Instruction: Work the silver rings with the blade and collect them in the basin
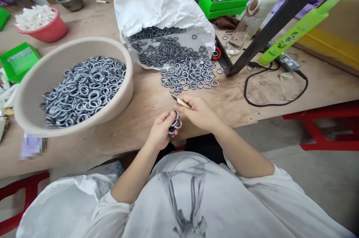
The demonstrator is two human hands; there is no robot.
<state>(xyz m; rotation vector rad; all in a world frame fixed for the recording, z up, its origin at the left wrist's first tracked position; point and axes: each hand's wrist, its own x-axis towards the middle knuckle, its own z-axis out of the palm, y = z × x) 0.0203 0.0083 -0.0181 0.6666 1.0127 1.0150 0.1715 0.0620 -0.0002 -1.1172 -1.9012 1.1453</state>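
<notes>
- L hand: gripping a few grey rings betw. thumb & fingers, at near edge of table.
- R hand: closed round small tool; pale handle in grip, dark tip juts past fingers. Knife? Can't tell.
- Key rel.: tool's long axis runs fwd & left from R hand. Held rings lie left of R hand, nearer body than tip; tip looks apart from them.
- Ring pile fwd of both hands, at mouth of white bag.
- Tub w/ more rings to left, nearer L hand.
</notes>
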